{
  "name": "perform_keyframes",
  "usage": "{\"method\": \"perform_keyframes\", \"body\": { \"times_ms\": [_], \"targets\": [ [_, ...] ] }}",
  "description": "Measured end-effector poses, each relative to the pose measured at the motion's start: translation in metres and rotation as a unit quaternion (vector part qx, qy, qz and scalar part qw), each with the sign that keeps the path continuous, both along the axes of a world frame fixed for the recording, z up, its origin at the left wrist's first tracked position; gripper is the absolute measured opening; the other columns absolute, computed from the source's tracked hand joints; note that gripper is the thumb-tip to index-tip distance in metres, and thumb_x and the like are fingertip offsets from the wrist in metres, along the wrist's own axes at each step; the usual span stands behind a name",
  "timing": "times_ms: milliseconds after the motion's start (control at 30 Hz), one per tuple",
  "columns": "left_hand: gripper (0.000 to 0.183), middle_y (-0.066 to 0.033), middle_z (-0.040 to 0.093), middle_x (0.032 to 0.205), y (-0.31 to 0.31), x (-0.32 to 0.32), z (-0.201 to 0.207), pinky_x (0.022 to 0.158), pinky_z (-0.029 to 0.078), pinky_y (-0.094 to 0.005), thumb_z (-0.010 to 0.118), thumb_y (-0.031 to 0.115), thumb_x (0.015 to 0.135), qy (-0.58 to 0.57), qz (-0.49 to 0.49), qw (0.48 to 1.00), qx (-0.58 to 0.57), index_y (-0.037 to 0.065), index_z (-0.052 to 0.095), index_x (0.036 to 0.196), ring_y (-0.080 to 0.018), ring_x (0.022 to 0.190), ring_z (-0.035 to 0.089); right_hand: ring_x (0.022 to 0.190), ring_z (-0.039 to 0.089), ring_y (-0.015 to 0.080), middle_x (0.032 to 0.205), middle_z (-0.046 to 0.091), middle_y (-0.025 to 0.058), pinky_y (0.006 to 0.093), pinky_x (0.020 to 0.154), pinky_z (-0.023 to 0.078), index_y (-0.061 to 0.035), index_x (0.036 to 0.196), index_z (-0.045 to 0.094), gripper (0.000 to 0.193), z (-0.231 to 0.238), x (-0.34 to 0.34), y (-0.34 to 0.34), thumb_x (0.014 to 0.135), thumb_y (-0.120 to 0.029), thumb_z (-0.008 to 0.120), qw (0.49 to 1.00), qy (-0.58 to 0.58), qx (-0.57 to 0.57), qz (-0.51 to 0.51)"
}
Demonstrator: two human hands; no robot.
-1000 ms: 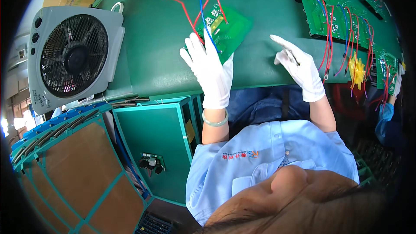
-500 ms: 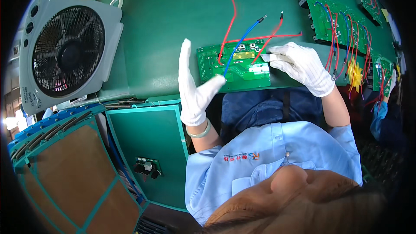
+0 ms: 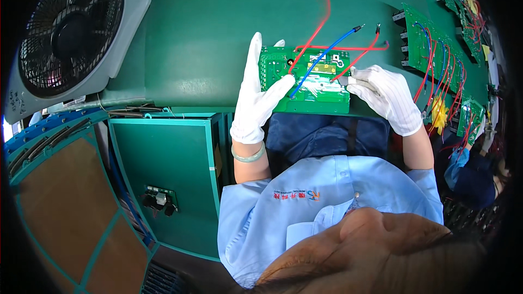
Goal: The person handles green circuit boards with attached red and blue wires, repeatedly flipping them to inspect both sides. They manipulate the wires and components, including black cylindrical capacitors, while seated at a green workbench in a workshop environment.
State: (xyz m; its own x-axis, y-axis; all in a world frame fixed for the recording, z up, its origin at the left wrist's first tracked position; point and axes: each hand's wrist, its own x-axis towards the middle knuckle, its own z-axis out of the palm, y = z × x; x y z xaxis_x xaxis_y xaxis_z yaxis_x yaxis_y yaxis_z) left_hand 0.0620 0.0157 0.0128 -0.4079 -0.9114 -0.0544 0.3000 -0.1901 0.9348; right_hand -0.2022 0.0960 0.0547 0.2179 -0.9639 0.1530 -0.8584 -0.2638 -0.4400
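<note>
A green circuit board (image 3: 321, 102) is at the front edge of the green table, with red wires (image 3: 311, 37) and a blue wire (image 3: 329, 49) rising from its face. My white-gloved left hand (image 3: 257, 100) grips the board's left side, thumb over the face and fingers along the far-left edge, some hidden behind it. By the right edge of the board, my gloved right hand (image 3: 389, 98) pinches a small flat grey piece (image 3: 343, 80), its tip over the board beside the base of a red wire. Its exact kind is too small to make out.
A grey box fan (image 3: 117, 38) stands at the left. Several wired boards (image 3: 419, 38) lie along the right, near a yellow bundle (image 3: 439, 114). A co-worker's sleeve (image 3: 456, 166) shows at far right. Below the table at left, a green panel (image 3: 163, 158) bears a small board (image 3: 160, 200).
My left hand has come from open beside the board to gripping its left side. The grey piece in my right hand now sits over the board's right part. The whole view has shifted somewhat.
</note>
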Motion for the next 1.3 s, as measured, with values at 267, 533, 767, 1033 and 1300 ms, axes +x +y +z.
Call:
{"method": "perform_keyframes", "body": {
  "times_ms": [267,533,767,1033,1300],
  "targets": [
    [0.087,-0.0278,0.042,0.147,-0.002,0.004,-0.004,0.1,0.047,-0.0333,0.067,-0.005,0.088,-0.022,-0.022,0.999,-0.031,0.0,0.015,0.157,-0.0244,0.125,0.053,0.069,0.064,0.0289,0.082,0.066,0.0096,0.0361,0.057,0.049,-0.008,0.11,0.064,0.035,-0.019,0.001,-0.01,0.083,-0.026,0.076,0.995,-0.091,-0.032,-0.005],
    [0.086,-0.0254,0.043,0.147,-0.002,0.007,-0.008,0.099,0.048,-0.0335,0.067,-0.005,0.088,-0.052,-0.02,0.997,-0.059,0.001,0.015,0.157,-0.0232,0.124,0.054,0.075,0.063,0.0254,0.084,0.065,0.0069,0.0358,0.062,0.051,-0.0197,0.136,0.059,0.049,0.006,0.002,-0.032,0.091,-0.039,0.062,0.984,0.135,0.004,0.119],
    [0.084,-0.0287,0.04,0.148,0.003,0.003,0.011,0.104,0.046,-0.036,0.064,-0.007,0.087,0.005,-0.02,1.0,0.013,0.0,0.017,0.156,-0.0265,0.131,0.049,0.068,0.058,0.0236,0.076,0.062,0.0032,0.0364,0.055,0.048,-0.0234,0.124,0.068,0.032,0.016,-0.008,-0.047,0.093,-0.029,0.063,0.97,0.151,-0.036,0.189],
    [0.086,-0.0275,0.04,0.148,0.003,0.004,0.01,0.103,0.046,-0.0321,0.065,-0.008,0.087,0.013,-0.009,1.0,0.017,0.002,0.017,0.157,-0.0249,0.133,0.047,0.071,0.062,0.0215,0.078,0.064,0.0053,0.0317,0.06,0.052,-0.0169,0.124,0.067,0.033,0.027,-0.011,-0.041,0.091,-0.023,0.065,0.991,0.09,-0.071,0.068],
    [0.075,-0.0239,0.044,0.148,0.006,-0.009,0.015,0.108,0.04,-0.0366,0.063,0.001,0.089,0.02,0.027,0.999,0.037,0.0,0.026,0.154,-0.0268,0.13,0.051,0.058,0.057,0.0231,0.075,0.054,0.0078,0.035,0.05,0.047,-0.0349,0.141,0.053,0.051,0.016,-0.005,0.07,0.091,-0.033,0.065,0.977,0.165,0.053,-0.123]
  ]
}}
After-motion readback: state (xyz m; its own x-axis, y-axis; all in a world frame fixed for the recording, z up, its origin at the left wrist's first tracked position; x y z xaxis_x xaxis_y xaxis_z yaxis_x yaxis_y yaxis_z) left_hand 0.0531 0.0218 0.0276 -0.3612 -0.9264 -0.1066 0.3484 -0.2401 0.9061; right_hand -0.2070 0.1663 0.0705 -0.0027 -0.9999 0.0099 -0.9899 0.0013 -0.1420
